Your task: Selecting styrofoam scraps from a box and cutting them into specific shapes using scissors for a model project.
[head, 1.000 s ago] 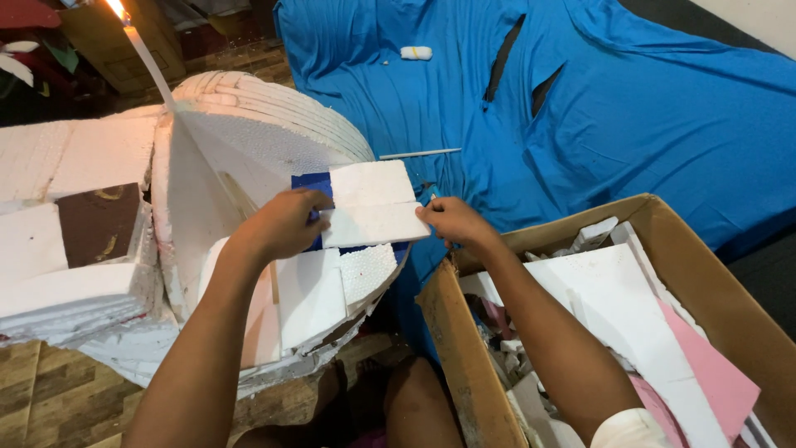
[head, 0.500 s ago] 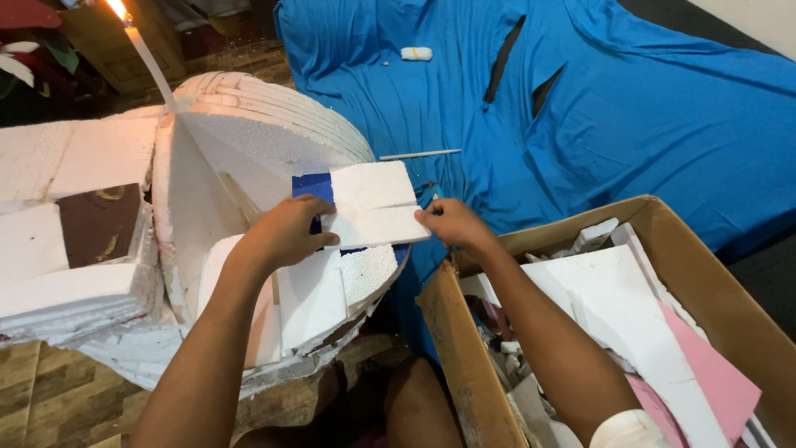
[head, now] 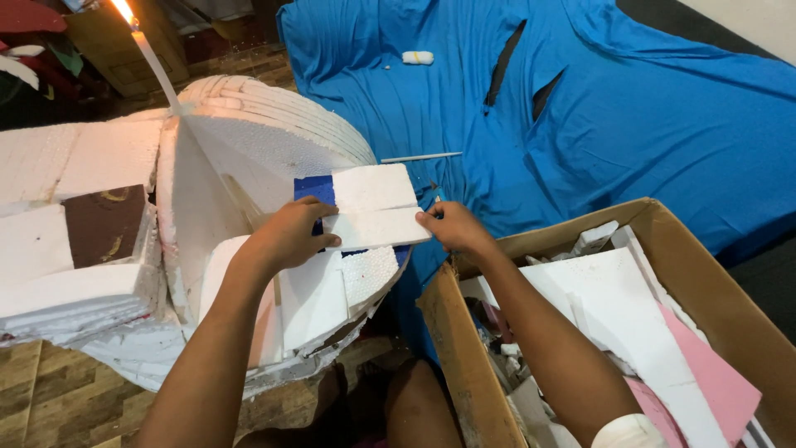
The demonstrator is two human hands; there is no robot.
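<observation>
Head view shows the left hand (head: 290,236) pressing flat on a white foam slab (head: 375,206) atop a rounded foam stack (head: 274,124), while the right hand (head: 452,228) pinches its right edge. Steady downward pressure and squared edges seem best here.

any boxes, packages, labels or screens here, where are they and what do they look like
Cardboard box: lower right beside the right hand, open, brown, rectangular, filled with white and pink foam sheets.
Dark brown square panel: far left among white foam slabs, with faint gold marks; cannot tell whether it is a package.
No screens, signs or separate labels show.
</observation>
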